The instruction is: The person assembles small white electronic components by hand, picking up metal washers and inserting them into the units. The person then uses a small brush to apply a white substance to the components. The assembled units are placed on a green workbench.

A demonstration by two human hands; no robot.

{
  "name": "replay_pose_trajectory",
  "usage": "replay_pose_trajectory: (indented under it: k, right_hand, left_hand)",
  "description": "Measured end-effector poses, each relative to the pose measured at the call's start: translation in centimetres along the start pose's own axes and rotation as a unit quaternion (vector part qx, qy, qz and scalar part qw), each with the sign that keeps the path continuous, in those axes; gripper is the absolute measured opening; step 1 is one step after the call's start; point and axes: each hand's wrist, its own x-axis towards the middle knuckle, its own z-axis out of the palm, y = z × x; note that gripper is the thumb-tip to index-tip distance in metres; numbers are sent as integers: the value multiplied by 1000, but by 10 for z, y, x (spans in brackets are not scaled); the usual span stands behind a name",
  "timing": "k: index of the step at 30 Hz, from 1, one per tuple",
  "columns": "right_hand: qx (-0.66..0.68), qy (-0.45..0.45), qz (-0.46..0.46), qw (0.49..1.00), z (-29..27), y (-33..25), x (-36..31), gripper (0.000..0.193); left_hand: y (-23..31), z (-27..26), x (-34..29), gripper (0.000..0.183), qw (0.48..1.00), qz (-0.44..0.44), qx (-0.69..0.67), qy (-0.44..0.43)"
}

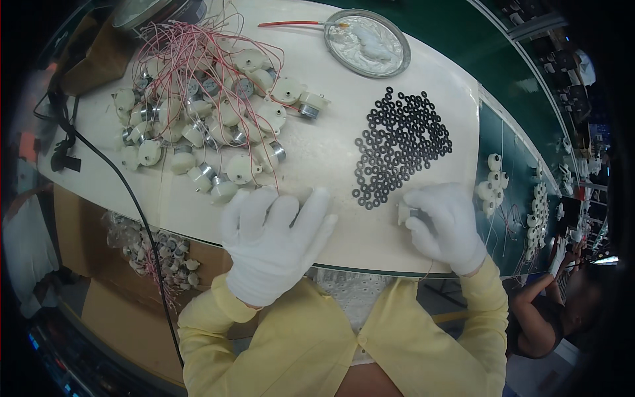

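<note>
At the lower edge of the frame, a person in a yellow jacket (410, 337) sits against a white tabletop (317, 159), both hands in white gloves. The left hand (271, 245), just left of centre, is palm down with its fingers stretched out and a little apart, no object visible in its grasp; whether its fingertips touch the nearest motors cannot be told. The right hand (446, 228), right of centre, has its fingers curled, thumb and forefinger closed about a small pale part (403, 213) that is mostly hidden; a thin wire (430, 268) shows just below that hand. At the lower left, a cardboard box (99, 251) holds more motors under a black cable (126, 178). Beyond the hands, white-and-silver motors (243, 169) with red and pale leads lie heaped across the upper left, while black rings (397, 142) spread in a patch right of centre. At top centre, a round metal dish (380, 66) contains a whitish paste (372, 45), and a red-handled stick (288, 24) rests over its rim. Toward the right, white parts (493, 185) stand grouped on a green surface (509, 245); another person (536, 317) is at the lower right.
</note>
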Motion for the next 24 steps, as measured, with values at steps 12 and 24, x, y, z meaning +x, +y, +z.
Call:
replay_pose_trajectory:
  k: [12,24]
  right_hand:
    - [86,1,57,995,9,1,5,37]
    - [-68,-80,2,995,4,-5,22,36]
  left_hand:
    - [-9,7,-13,32,998,23,-31,42]
    - [-10,7,-14,35,998,31,-48,24]
